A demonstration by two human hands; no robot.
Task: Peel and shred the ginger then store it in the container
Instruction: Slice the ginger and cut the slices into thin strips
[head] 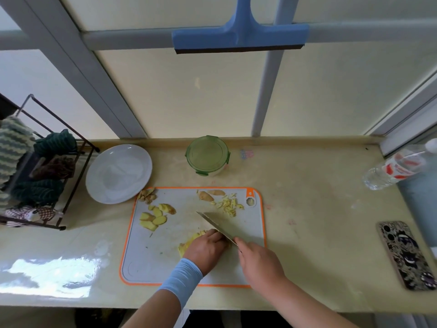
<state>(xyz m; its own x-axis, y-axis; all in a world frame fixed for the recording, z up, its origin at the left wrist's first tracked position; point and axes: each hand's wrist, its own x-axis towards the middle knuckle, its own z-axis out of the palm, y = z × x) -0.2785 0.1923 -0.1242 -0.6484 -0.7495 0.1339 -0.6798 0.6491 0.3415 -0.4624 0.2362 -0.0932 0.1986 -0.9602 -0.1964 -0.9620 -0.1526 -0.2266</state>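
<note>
Flat-bladed steel knife (216, 225) gripped in right hand (259, 262); left hand (208, 246) curled over pale yellow ginger (189, 242). Smooth orange-rimmed board (146, 259) lay bare along its near edge.

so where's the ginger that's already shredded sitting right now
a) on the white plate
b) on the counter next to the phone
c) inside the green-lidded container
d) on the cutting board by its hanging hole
d: the shreds lie heaped on the cutting board right beside its hole, and the container has its lid on.
</note>
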